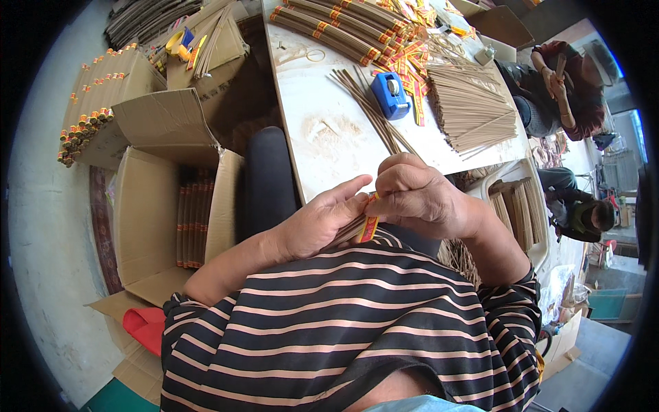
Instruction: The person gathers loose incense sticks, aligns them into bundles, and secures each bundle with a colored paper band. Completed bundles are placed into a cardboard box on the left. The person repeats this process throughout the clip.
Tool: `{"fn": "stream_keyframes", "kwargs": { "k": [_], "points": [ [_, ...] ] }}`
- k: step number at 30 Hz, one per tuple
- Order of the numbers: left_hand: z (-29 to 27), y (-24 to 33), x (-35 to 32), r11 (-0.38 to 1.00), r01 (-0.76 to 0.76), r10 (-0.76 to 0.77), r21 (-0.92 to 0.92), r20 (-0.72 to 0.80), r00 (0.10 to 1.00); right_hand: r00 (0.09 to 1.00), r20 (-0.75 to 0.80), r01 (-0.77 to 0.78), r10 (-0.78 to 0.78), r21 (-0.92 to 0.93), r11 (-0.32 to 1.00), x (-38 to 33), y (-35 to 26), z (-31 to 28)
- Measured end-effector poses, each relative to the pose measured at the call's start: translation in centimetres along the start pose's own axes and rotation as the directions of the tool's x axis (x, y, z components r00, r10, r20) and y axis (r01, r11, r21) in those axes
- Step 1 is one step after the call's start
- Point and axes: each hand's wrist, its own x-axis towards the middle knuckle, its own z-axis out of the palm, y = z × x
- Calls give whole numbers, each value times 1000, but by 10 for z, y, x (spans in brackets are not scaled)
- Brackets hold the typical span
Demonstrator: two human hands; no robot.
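Head view: thin brown sticks (345,235), bundled; red-and-yellow band (368,229) across them

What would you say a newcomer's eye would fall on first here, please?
Probably the hands at the centre: the left hand around a bundle of thin brown sticks, the right hand at its red-and-yellow label. Next, the bright blue tape dispenser on the white table, left of a broad pile of loose sticks. Then the open cardboard box on the left, with labelled bundles inside.
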Motion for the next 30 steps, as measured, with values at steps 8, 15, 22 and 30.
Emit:
{"fn": "stream_keyframes", "kwargs": {
  "k": [8, 15, 22, 30],
  "points": [
    [-10, -13, 2, 999, -42, 42, 22, 30, 999, 992, -31, -112, 119, 163, 980, -9, 7, 5],
    [-3, -4, 0, 1000, 1, -1, -14, 16, 1000, 977, -50, -184, 209, 306, 934, -16, 10, 13],
    [0, 7, -2, 997, 57, -59, 59, 31, 998, 767, -192, -254, 613, 786, 564, -34, 14, 19],
    [6, 10, 2, 987, 59, -53, 151, -37, 998, 795, 7, -503, 607, 567, 653, -43, -4, 13]
  ]
}}
